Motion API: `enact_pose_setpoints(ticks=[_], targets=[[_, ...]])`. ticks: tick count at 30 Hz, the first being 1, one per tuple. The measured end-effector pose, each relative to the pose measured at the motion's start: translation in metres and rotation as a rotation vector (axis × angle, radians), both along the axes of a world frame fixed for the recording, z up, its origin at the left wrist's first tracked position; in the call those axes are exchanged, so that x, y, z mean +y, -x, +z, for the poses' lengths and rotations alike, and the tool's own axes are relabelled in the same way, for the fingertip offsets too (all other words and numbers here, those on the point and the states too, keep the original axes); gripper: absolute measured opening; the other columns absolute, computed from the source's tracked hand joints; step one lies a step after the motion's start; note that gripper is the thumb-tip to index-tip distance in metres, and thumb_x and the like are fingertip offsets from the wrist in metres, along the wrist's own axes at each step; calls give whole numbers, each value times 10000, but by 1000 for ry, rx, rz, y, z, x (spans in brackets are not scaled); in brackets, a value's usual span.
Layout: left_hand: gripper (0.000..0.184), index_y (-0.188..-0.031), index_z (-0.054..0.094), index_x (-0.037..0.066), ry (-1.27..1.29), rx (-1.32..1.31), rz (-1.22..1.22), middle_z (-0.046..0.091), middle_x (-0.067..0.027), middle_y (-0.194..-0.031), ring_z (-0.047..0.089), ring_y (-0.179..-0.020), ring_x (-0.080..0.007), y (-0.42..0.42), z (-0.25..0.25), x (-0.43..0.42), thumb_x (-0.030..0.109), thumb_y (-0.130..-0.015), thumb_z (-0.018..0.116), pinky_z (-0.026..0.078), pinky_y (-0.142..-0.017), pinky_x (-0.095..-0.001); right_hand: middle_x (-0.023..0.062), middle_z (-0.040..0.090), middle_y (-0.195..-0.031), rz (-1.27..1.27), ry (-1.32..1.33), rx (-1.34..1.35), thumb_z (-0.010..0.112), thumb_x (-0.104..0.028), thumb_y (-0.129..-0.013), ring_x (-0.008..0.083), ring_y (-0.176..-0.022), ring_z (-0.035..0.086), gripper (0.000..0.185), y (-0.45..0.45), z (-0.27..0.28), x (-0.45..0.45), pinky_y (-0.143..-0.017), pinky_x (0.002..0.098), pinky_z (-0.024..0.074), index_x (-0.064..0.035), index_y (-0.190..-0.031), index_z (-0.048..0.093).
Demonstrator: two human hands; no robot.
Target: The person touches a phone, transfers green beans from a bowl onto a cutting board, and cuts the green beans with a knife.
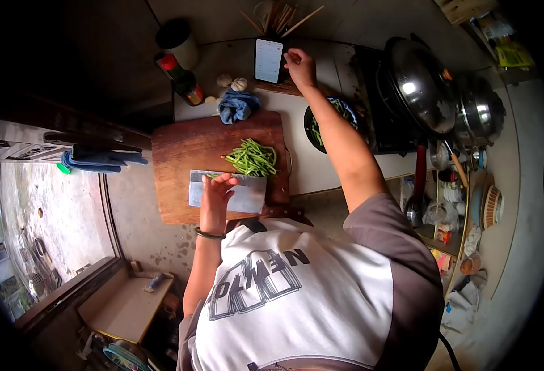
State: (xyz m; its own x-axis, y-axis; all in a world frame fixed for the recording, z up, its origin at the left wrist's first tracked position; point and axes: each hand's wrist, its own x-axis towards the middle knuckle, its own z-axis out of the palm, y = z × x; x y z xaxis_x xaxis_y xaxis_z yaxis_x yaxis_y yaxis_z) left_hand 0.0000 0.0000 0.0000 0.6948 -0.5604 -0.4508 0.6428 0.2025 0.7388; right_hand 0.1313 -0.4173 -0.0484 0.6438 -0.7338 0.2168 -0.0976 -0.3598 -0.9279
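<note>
My left hand (216, 188) hovers at or over the broad blade of a cleaver (247, 196) on the wooden cutting board (179, 145). Its fingers are loosely bent and apart, with nothing plainly held; whether it touches the blade is unclear. Cut green stalks (253, 157) lie in a pile just beyond the blade. My right hand (300, 65) is raised beside the right edge of an upright phone (269, 60) with a lit screen. Its fingers are curled together, with nothing visible in them. Below that forearm, a bowl (314, 130) holds more green pieces, partly covered by the arm.
A blue cloth (237, 106), garlic (239, 84) and a red-capped bottle (185, 83) stand or lie beyond the board. Chopsticks (278, 18) rise behind the phone. At right are a stove (367, 93), a lidded wok (420, 86) and a steel pot (479, 111).
</note>
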Motion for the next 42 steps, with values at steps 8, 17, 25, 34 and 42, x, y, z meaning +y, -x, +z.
enact_pose_setpoints(ticks=[8, 17, 25, 34, 42], targets=[[606, -1158, 635, 100, 12, 37, 41, 689, -33, -1072, 599, -1067, -141, 0, -1, 5, 634, -1041, 374, 391, -943, -305, 67, 651, -915, -48, 854, -17, 667, -189, -919, 299, -767, 675, 238, 38, 39, 43, -643, 426, 543, -182, -1154, 701], [601, -1166, 632, 99, 29, 42, 55, 685, -34, -1078, 596, -1063, -139, -1, 1, 9, 631, -1039, 385, 390, -941, -301, 80, 590, -894, 41, 995, 216, 633, -177, -933, 312, -755, 668, 347, 37, 29, 40, -594, 459, 537, -242, -1272, 675], [631, -1156, 633, 105, -8, 33, 55, 683, -28, -1069, 603, -1087, -155, 0, 3, 9, 659, -1030, 359, 390, -929, -306, 97, 590, -911, 22, 1000, 218, 619, -176, -943, 330, -741, 663, 346, 37, 26, 38, -602, 466, 538, -232, -1280, 673], [592, -1167, 631, 97, 32, 40, 62, 685, -31, -1070, 595, -1068, -138, -1, 1, 9, 625, -1038, 396, 391, -939, -305, 86, 615, -945, 64, 871, -24, 654, -182, -953, 321, -748, 646, 328, 70, 39, 48, -621, 434, 524, -185, -1281, 664], [515, -1163, 639, 123, 10, 48, 60, 684, -20, -1062, 608, -1077, -151, -4, -9, 10, 572, -1052, 414, 400, -923, -302, 197, 605, -1126, 15, 645, 423, 725, -276, -896, 406, -981, 626, 449, 194, 56, 28, -831, 468, 524, -116, -1304, 630]])
